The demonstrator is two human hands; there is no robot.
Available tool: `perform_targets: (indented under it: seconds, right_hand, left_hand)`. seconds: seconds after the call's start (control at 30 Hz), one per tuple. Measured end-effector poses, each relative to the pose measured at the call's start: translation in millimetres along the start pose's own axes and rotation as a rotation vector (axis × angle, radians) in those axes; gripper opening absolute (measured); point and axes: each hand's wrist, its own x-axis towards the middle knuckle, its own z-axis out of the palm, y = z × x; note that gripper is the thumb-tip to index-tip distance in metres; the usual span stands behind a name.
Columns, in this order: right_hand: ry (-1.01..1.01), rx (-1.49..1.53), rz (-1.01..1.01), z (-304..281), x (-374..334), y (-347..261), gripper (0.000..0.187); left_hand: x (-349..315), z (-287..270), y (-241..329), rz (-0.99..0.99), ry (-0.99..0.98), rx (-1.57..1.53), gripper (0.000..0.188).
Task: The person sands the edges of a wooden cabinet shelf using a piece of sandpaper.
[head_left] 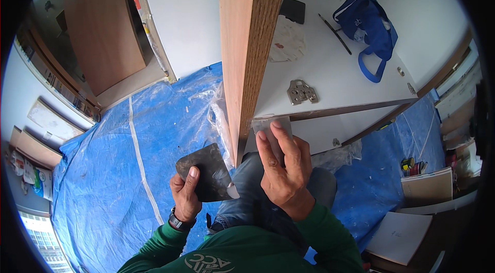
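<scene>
Floor: blue plastic sheet (118, 170) covers it, with a pale tape seam (142, 170) running top to bottom and white flecks scattered about.
Walls: white panels behind; a brown wooden door (100, 25) leans at the upper left.
Worktop: white flat panel (335, 67) lying level at the right, edged in wood tone.
On worktop: metal hinge (302, 91) near the front edge; blue bag (368, 25) at the far right; thin dark pencil-like tool (335, 34) just beside the bag; crumpled pale cloth (286, 41) and small dark square item (293, 10) further back.
Upright board: wood-tone panel (247, 51) stands on edge in the middle, its raw chipboard edge facing the person.
Left hand (184, 193): fingers closed around a dark flat palette plate (203, 172), thumb on top; a smear of pale filler sits at the plate's right corner. A dark watch is on the wrist.
Right hand (283, 167): fingers narrow, pressed flat on a grey metal scraper blade (270, 127), index and middle fingers extended along it.
Scraper position: blade edge touching the lower part of the upright board's raw edge, just beside the worktop's front edge.
Person: green sleeves, jeans-clad knee between the hands.
Right margin: stacked boards (428, 188) and small tools on the floor.
</scene>
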Motion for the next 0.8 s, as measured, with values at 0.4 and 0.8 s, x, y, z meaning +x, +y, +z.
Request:
perform_targets:
  seconds: [0.4,0.8]
  right_hand:
    - [0.064,-0.008,0.005,9,2,-1,0.041]
    - [0.048,0.030,0.037,-6,1,-1,0.044]
  left_hand:
    - [2,1,-1,-0.012,0.015,-0.011,0.025]
    - [0,1,2,-0.034,-0.020,-0.045,0.026]
